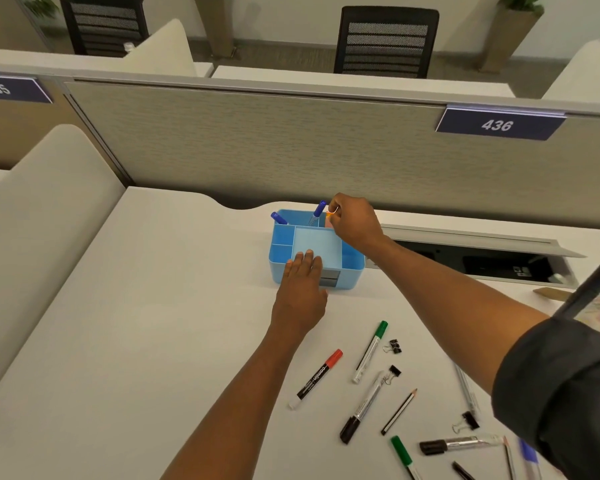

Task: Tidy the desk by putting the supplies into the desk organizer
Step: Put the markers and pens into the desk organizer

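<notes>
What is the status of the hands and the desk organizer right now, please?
Left hand flat on blue organizer's front edge. Right hand pinches small orange item above back compartment. Two blue pens already in. Markers, binder clips still on desk.

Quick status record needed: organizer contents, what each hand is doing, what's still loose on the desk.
organizer: blue desk organizer, near the partition
already inside: two blue-capped pens standing in the rear compartments
right hand: pinches a small orange item over the rear right compartment
left hand: fingers straight, resting on the organizer's front edge
loose on desk: red marker, green markers, black markers, pencil, binder clips
</notes>
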Tool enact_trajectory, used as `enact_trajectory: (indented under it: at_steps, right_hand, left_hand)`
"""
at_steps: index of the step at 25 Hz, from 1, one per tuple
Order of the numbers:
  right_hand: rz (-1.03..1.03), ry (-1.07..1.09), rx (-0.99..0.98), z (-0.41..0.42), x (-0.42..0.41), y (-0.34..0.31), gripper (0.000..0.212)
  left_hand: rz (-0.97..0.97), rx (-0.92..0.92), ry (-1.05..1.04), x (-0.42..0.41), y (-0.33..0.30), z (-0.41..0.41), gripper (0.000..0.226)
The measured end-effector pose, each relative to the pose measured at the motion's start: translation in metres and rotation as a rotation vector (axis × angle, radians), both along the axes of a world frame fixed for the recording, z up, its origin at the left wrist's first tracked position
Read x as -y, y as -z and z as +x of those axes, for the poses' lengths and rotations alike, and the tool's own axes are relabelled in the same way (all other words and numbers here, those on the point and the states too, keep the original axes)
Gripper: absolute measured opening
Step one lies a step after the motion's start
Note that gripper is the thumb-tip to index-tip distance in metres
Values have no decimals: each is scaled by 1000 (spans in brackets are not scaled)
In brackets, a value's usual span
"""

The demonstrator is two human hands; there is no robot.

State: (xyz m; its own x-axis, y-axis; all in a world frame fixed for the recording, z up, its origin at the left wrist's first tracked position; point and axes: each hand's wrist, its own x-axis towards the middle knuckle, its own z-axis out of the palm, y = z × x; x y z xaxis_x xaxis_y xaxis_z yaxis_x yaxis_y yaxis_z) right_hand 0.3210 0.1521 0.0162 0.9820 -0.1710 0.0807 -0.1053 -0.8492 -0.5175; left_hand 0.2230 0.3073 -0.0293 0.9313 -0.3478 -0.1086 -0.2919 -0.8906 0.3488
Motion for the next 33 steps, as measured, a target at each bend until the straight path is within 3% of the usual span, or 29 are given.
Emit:
enact_trajectory:
  at_steps: [9, 17, 21, 24, 27, 33]
  right_hand:
    - [26, 148, 1, -55, 62, 2, 8]
    - [64, 251, -38, -167, 150, 18, 9]
    - [100, 380, -98, -220, 170, 49, 16]
    - [181, 409, -103, -260, 174, 64, 12]
    - [236, 430, -70, -302, 179, 73, 14]
    - [303, 325, -181, -357, 189, 86, 16]
  left_hand:
    - [-4, 25, 27, -2, 0, -3, 69]
    - [-210, 169, 42, 34, -12, -57, 61]
    - [-239, 48, 117, 81, -2, -101, 36]
    - [-126, -19, 240, 116, 10, -136, 24]
    - [-44, -36, 360, 145, 17, -167, 24]
    - [-20, -164, 176, 189, 31, -188, 40]
